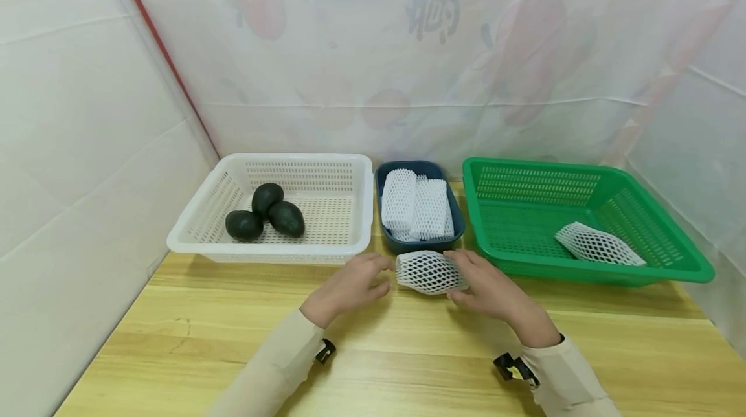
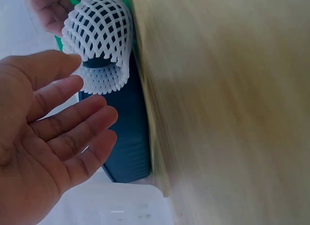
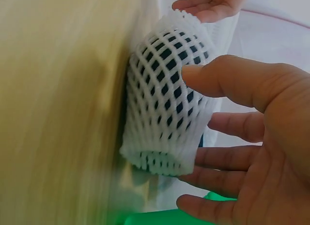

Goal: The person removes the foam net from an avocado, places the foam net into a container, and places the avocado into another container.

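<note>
One right grip (image 1: 486, 284) around a netted fruit (image 1: 428, 272), one relaxed left grip (image 1: 352, 282) beside it

White diamond-mesh sleeve (image 1: 428, 272); dark-green avocados (image 1: 287, 219); white basket (image 1: 274, 249); green basket (image 1: 583, 269); navy tray (image 1: 422, 246).

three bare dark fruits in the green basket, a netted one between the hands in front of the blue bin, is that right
Not quite: the head view shows the three bare dark fruits in the white basket, not the green basket. The rest holds: a netted fruit is between the left hand and right hand, in front of the blue bin.
</note>
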The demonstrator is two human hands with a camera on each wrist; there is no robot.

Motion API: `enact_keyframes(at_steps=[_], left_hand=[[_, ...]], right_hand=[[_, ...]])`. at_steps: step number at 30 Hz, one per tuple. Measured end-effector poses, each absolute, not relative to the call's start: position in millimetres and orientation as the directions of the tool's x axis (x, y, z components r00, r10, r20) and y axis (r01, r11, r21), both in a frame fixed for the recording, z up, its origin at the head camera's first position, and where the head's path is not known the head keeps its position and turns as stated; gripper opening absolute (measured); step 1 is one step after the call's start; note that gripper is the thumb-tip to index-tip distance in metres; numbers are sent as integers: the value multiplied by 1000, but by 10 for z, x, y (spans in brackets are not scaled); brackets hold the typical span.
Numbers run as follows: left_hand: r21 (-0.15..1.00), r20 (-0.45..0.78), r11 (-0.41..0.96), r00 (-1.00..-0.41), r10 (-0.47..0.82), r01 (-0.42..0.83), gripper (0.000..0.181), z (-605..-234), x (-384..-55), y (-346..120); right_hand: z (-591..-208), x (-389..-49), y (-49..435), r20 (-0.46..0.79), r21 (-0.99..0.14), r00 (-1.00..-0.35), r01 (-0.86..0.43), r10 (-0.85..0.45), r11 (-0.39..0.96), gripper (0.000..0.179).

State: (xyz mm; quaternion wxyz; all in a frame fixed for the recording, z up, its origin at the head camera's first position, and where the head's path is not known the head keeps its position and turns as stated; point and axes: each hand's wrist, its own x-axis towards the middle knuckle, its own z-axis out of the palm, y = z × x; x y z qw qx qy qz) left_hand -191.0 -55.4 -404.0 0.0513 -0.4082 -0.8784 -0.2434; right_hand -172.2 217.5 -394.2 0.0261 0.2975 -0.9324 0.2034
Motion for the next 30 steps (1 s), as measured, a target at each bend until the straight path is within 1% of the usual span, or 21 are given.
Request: enact_keyframes(at_steps=[4,9,14,18,25,30], left_hand=[[382,289,547,-659,695,745,25,-4059,-1961,-506],[416,248,563,-685,686,714,25,-4071,-2012,-452],[414,229,568,-686,691,711,24,-4083,-2046,-404],[408,243,565,-682,689,717,22,-4078,-2059,-377],[390,279,569,-682,677,724,23,-4072,-2091,-320],[367,304,568,-672,676,737,11,-4081,-2118,-278]], right_hand=[[-3971,-1721,2208,175,-364,-825,-561,-537,744,65],[-4001,-1718,2233,204,-362,-819,-573,-537,736,60],[-4036,-1752,2245,241,-344,-827,-562,-507,752,60],[-4050,-1776,2258,241,-338,-843,-538,-481,773,59],[-4081,-1824,2257,227,-327,-842,-539,-489,776,57],[-4095,-1858,2232,197,-321,-849,-529,-491,785,58]])
